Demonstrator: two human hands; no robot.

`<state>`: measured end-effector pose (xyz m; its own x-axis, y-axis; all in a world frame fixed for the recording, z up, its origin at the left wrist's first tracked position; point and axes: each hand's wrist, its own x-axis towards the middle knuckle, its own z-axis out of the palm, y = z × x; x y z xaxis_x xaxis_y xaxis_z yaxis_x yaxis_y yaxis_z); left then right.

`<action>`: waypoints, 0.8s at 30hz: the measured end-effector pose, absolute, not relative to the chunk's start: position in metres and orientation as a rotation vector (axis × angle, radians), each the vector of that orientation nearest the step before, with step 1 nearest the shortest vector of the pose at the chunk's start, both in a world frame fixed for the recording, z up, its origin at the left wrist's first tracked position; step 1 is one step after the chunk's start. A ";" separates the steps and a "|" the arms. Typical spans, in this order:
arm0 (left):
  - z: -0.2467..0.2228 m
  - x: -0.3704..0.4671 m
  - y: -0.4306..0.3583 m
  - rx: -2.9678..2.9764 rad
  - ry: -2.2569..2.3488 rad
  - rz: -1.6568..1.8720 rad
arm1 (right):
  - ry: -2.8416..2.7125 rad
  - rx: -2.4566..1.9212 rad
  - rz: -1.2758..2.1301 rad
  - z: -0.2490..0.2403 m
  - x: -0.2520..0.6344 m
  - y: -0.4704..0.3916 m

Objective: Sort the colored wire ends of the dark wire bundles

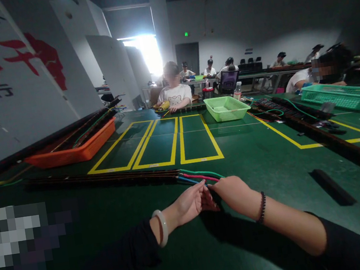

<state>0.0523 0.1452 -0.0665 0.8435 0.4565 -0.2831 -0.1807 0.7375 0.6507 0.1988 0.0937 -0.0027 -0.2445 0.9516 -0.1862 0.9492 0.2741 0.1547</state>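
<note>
Head view: My left hand point(189, 203) and right hand point(238, 194) meet above the table point(126, 204). The left fingers are pinched together at the blue wire point(188, 179). The right fingers are curled together; the red wire point(202, 177) and green wire point(198, 171) run to them, but which wire they grip, I cannot tell.

Reference point: my hands. All three wires leave the near end of the dark strips point(105, 177) at 10 o'clock; the strips lie on the table and extend toward 9 o'clock. Orange basket point(95, 140): 10 o'clock, holding further strips. Yellow frames point(200, 160): 11 o'clock, marked on the table. Seated person point(174, 95): 12 o'clock, across the table. Light green basket point(227, 115): between 12 and 1 o'clock. Teal basket point(346, 100): 2 o'clock. Black piece point(333, 187): 3 o'clock, flat on the table.
</note>
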 end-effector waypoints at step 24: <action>-0.073 0.049 0.142 0.839 0.339 0.355 | 2.490 1.891 -0.085 -0.027 0.200 0.154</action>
